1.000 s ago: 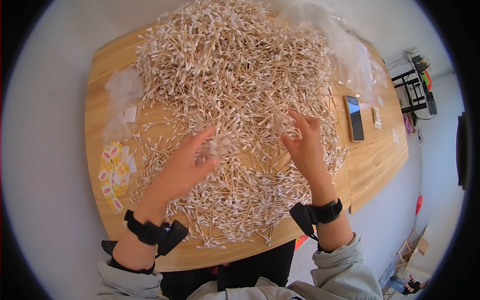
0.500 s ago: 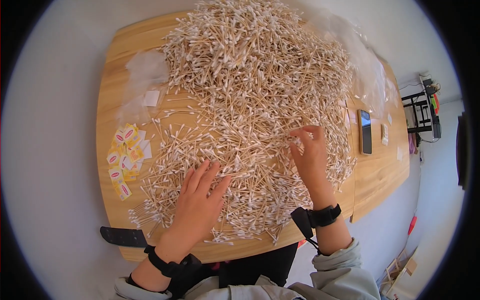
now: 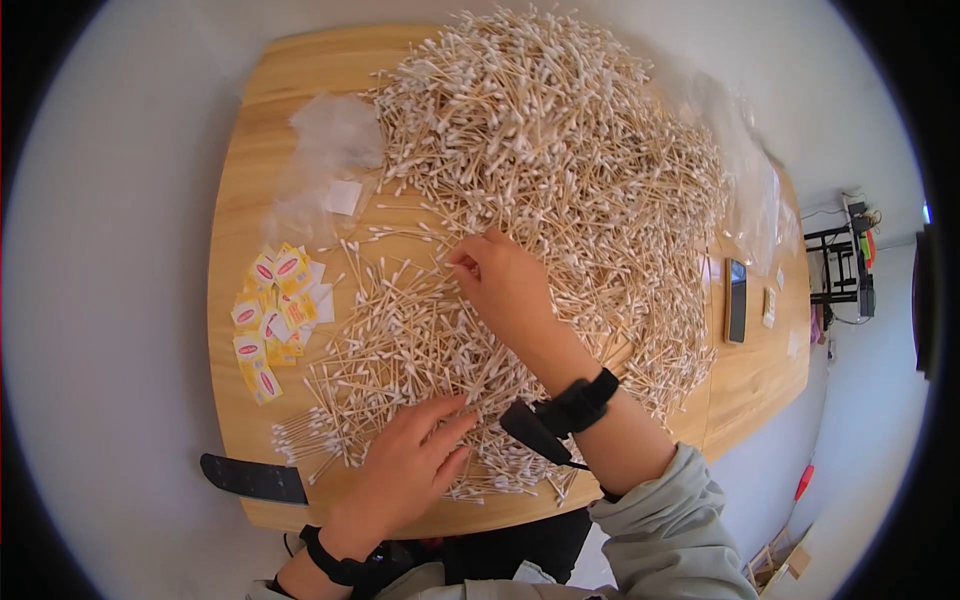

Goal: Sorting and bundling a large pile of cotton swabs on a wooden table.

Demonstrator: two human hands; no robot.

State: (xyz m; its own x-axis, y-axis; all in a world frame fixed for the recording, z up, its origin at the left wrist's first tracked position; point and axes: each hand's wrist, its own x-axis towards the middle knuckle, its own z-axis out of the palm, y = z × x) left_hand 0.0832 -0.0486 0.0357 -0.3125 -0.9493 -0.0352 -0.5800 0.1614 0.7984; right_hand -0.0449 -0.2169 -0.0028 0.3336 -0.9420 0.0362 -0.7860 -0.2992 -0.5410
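Cotton swabs (image 3: 560, 150) with wooden sticks and white tips are heaped high at the back of the table. A thinner layer of loose cotton swabs (image 3: 400, 340) spreads toward the near edge. My left hand (image 3: 410, 460) rests over the near swabs, its fingers stretched out and apart. Over the middle of the spread, left of the heap's centre, is my right hand (image 3: 505, 285). Its fingers are curled together in a pinch; whatever they hold, if anything, is hidden. Both wrists wear black bands.
Yellow and white paper cards (image 3: 275, 320) lie at the left, near a clear plastic bag (image 3: 335, 130). Another plastic bag (image 3: 745, 180) lies at the right, beyond a phone (image 3: 736, 300). A dark flat piece (image 3: 255, 479) juts past the table's (image 3: 240, 420) near left edge.
My right hand has moved left across the swabs, its fingers now closed together. My left hand has shifted slightly nearer to me. The whole view has shifted a little.
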